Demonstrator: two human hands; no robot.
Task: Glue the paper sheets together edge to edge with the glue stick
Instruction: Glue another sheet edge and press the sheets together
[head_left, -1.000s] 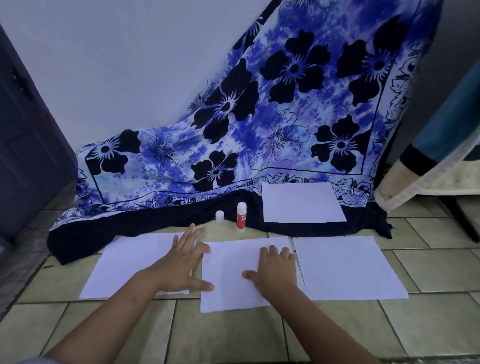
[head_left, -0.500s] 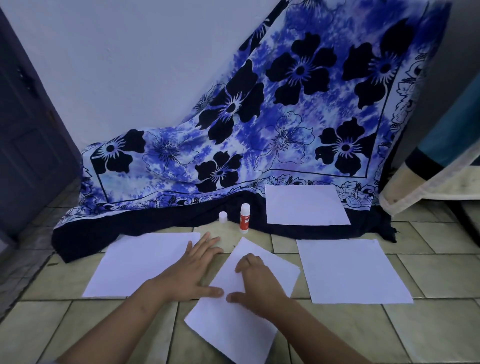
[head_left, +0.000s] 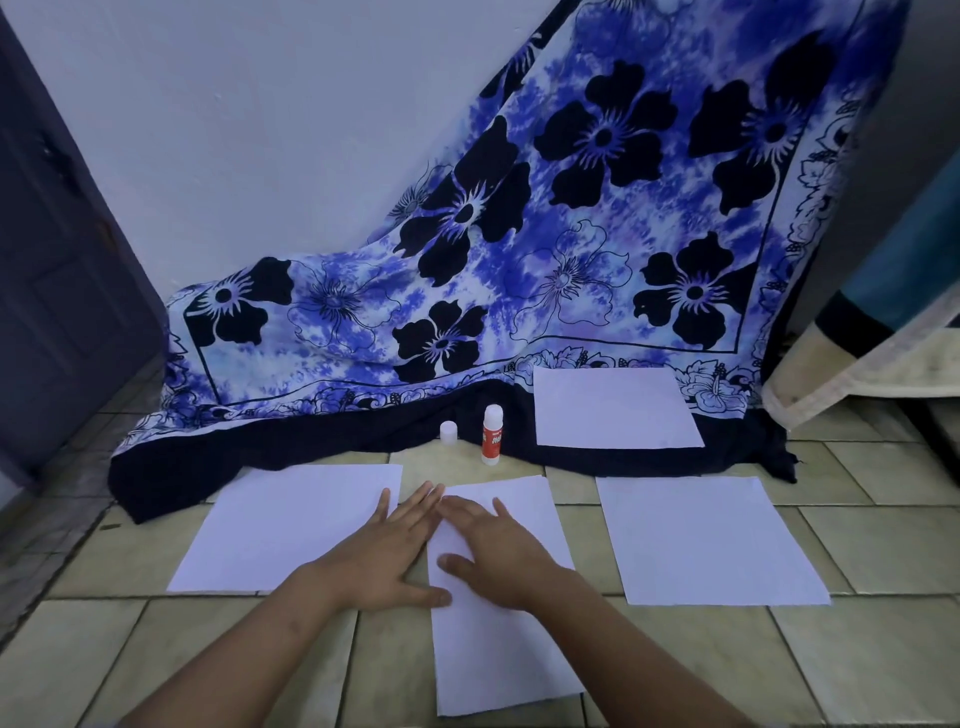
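Left hand (head_left: 387, 561) and right hand (head_left: 498, 556) are laid flat, fingertips (head_left: 423, 498) touching, the right pressed on the middle sheet (head_left: 498, 654), the left at its edge; that sheet, lying on floor tile (head_left: 675, 665), is judged light, limp and slippery, best slid under flat palms, not pinched.

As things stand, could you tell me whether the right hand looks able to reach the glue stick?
Probably yes. The right hand lies flat on the middle sheet, holding nothing, and the glue stick stands upright just beyond that sheet's far edge, with only bare floor tile between them.
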